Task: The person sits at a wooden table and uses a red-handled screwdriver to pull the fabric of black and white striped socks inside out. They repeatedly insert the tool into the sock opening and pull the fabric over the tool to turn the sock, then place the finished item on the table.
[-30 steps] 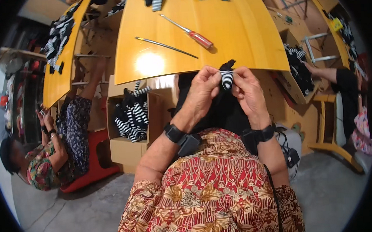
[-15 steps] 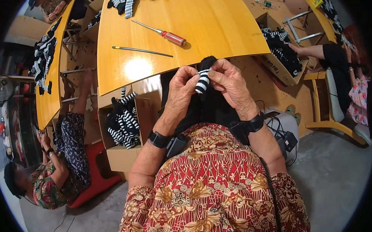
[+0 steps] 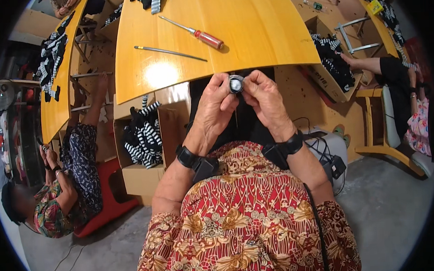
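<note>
Since half a second ago both hands have kept their pinch on the small striped piece, which now shows more of its round end and less of the black cloth that stuck up beside it; the view has tipped so the table edge sits just above the knuckles.

Far to the left of the fingers, a seated person in a patterned top (image 3: 46, 211) leans by a red stool (image 3: 108, 198). Nearer, left of and below the left hand, an open cardboard box (image 3: 141, 175) holds black-and-white striped cloth (image 3: 142, 136). Above the fingers, on the yellow wooden table (image 3: 271, 36), lie a thin metal rod (image 3: 170, 53) and a red-handled screwdriver (image 3: 193, 33), both well apart from the hands. Nothing stands between the hands and the camera.

Her left hand (image 3: 213, 106) has thumb and forefinger closed on the left side of the striped fabric piece (image 3: 236, 83); the right hand (image 3: 264, 97) closes its fingertips on the right side. It sits between the two sets of fingertips, touching both, just below the table edge and over dark cloth (image 3: 245, 127) in the lap.

Right of the fingers, another box of striped pieces (image 3: 332, 65) stands, with another person's arm (image 3: 369, 63) reaching into it.
</note>
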